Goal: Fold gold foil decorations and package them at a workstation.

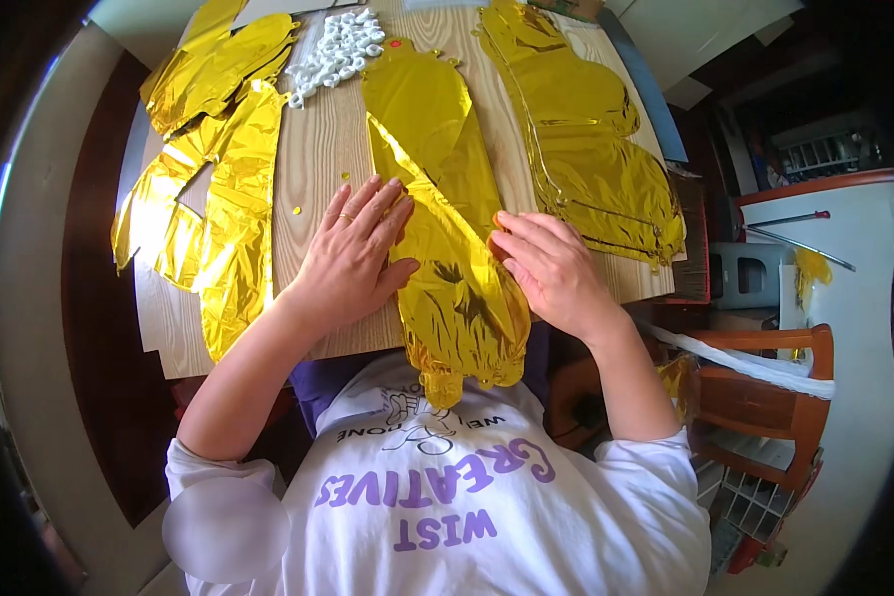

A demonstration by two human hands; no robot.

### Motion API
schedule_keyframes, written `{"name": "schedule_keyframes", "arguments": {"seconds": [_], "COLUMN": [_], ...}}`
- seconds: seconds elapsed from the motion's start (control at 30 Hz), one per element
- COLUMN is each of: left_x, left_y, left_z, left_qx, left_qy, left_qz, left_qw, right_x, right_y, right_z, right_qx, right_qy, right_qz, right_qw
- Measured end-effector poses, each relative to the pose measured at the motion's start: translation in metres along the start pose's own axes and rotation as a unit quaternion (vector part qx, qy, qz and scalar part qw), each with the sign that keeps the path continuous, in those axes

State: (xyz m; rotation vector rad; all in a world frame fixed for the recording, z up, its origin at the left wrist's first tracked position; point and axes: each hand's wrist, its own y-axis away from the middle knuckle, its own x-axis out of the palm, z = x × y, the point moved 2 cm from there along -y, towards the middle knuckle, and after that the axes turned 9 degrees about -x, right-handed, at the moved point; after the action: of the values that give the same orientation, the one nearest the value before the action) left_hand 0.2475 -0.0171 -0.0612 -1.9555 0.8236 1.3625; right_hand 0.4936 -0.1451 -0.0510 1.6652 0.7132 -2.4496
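Observation:
In front of me a flat, deflated gold foil balloon (437, 288) lies lengthwise on the wood-grain table, one layer folded diagonally. Its near end hangs over the table's front edge toward my shirt. My left hand (353, 253) rests on its left edge, fingers stretched out and palm down. At the right edge, the fingers and thumb of my right hand (551, 263) close on the foil; what lies under the fingertips is partly hidden. A small red spot (395, 44) marks the balloon's far end.
More flat gold foil balloons lie at the left (238, 199) and the right (606, 149) of the table (313, 184). Small white ring-like pieces (338, 55) are heaped at the back. Tiny gold scraps (296, 211) lie left of my work. A wooden chair (765, 397) stands at the right.

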Motion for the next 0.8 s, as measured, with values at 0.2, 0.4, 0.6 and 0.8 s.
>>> {"name": "schedule_keyframes", "arguments": {"seconds": [0.2,0.4,0.6,0.8], "left_x": [-0.002,-0.001,-0.003,-0.001], "left_y": [0.002,0.002,0.003,-0.003], "left_z": [0.001,0.005,0.015,0.026], "left_qx": [-0.004,0.01,0.013,-0.019], "left_qy": [0.017,0.017,0.02,-0.008], "left_qz": [-0.001,-0.003,-0.004,-0.028], "left_qw": [1.0,1.0,1.0,0.999], "right_x": [-0.012,0.03,0.038,0.039], "right_y": [-0.019,-0.031,-0.027,-0.028], "right_z": [0.036,0.087,0.097,0.1], "right_qx": [-0.034,-0.088,-0.111,-0.114], "right_qy": [-0.012,-0.022,0.034,0.056], "right_qz": [-0.029,0.01,0.016,0.037], "right_qw": [0.999,0.996,0.993,0.991]}}
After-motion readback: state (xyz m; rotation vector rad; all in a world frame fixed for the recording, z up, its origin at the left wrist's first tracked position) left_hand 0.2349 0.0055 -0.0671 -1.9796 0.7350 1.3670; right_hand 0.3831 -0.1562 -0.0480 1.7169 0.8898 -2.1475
